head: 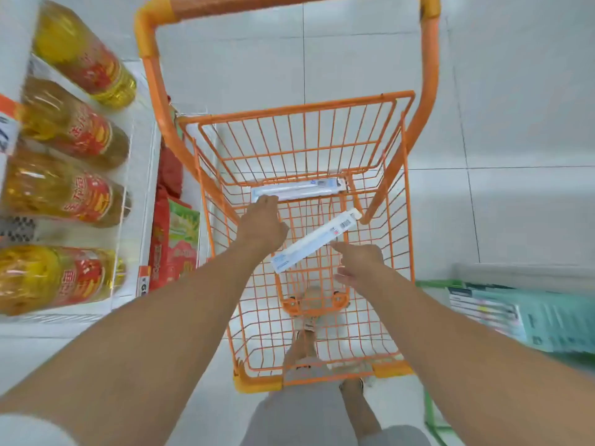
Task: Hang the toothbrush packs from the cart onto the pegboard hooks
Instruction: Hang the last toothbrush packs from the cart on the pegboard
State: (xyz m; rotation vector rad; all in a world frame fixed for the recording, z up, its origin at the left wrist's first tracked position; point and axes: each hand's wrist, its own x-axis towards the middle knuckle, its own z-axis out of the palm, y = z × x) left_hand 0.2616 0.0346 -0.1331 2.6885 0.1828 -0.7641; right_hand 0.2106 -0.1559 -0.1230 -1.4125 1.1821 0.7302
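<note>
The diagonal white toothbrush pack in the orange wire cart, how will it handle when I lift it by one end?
The long, flat white toothbrush pack looks thin, so probably light for its length. Lifted by one end it may flex or droop slightly, since it appears to be card. It lies flat on the orange wire cart grid, so it should not roll, though a corner could catch in the mesh.

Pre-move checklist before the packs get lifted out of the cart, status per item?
1. Packs in the cart: ok, two visible, far toothbrush pack and near toothbrush pack.
2. Left hand on the far pack: ok, fingertips touch its end; grip cannot tell.
3. Right hand on the near pack: not ok, fingers spread beside it, nothing held.
4. Packs apart, not overlapping: ok.
5. Hang holes intact: cannot tell, blurred.
6. Pegboard hooks free: cannot tell, out of view.
</note>
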